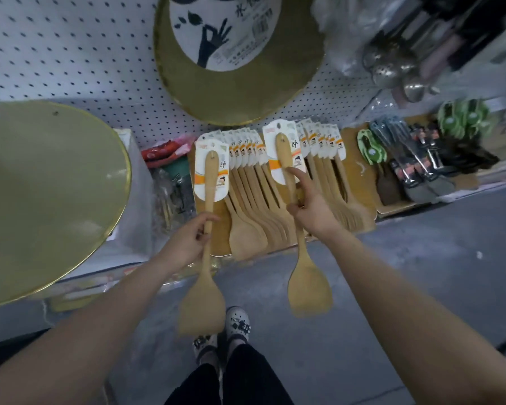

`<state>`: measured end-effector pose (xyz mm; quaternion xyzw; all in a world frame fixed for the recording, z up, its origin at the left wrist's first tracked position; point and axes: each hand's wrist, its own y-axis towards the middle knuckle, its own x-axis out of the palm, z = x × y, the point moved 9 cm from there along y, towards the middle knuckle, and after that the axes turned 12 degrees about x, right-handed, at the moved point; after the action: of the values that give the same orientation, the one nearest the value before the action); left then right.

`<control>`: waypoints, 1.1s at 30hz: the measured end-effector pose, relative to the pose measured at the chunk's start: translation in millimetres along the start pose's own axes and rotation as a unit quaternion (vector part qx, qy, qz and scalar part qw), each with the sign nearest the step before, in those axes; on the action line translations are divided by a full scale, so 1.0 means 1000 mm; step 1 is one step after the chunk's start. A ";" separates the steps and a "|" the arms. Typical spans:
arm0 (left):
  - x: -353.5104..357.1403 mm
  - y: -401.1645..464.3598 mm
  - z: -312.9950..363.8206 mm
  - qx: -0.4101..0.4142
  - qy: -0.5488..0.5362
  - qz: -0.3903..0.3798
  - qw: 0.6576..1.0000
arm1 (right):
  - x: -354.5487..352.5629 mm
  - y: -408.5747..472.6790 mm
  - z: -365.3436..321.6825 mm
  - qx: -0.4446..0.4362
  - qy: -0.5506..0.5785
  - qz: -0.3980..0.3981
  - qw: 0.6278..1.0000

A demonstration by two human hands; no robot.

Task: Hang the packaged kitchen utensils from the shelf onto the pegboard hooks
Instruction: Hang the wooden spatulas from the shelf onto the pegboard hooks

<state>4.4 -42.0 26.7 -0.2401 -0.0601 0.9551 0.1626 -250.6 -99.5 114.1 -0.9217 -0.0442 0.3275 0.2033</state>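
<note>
While gripped: two carded spatulas (207, 206).

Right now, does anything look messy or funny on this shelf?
Not really. The wooden spatulas hang in neat rows, and each hand holds one more: left hand, right hand. Only the red packet beside the rows looks crumpled and shoved in. Nothing looks broken or spilled.
</note>
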 end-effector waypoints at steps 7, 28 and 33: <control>0.020 0.030 0.101 0.115 0.016 -0.070 0.991 | -0.107 -0.059 0.022 -0.003 0.129 0.173 0.976; 0.292 0.137 0.406 0.332 0.044 -0.167 0.927 | -0.417 -0.173 0.213 0.038 0.252 0.405 0.878; 0.385 0.176 0.477 0.344 0.061 -0.166 0.922 | -0.510 -0.183 0.273 0.056 0.232 0.419 0.876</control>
<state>-593.4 -94.7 242.0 -0.2142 0.2431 0.8598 0.3947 -809.6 52.1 295.0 -0.8906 0.4130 0.1606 0.1027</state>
